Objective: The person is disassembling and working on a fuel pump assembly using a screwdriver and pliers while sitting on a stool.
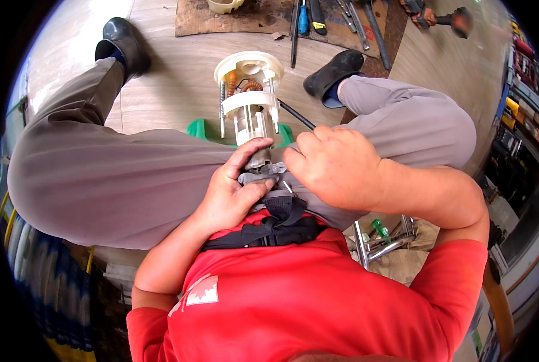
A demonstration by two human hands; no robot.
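Observation:
A white fuel pump module [256, 99] lies between my thighs, its round flange pointing away from me. Metal rods and orange corrugated hose show between flange and body. My left hand [230, 190] is closed around its near end, fingers on one side and thumb near a grey plastic part [260, 176]. Close on the right, my right hand [336, 166] is curled into a fist, back of the hand up. What it grips is hidden by the fingers. A thin black rod [296, 114] runs from beside the module toward that fist; whether it is held, I cannot tell.
Beyond my feet, a stained cardboard sheet [245, 21] carries a blue-handled screwdriver [304, 21], several metal tools and a pale bowl [225, 5]. A cordless power tool [438, 17] lies far right. Green plastic [198, 128] shows beneath the module. Shelves [526, 114] line the right.

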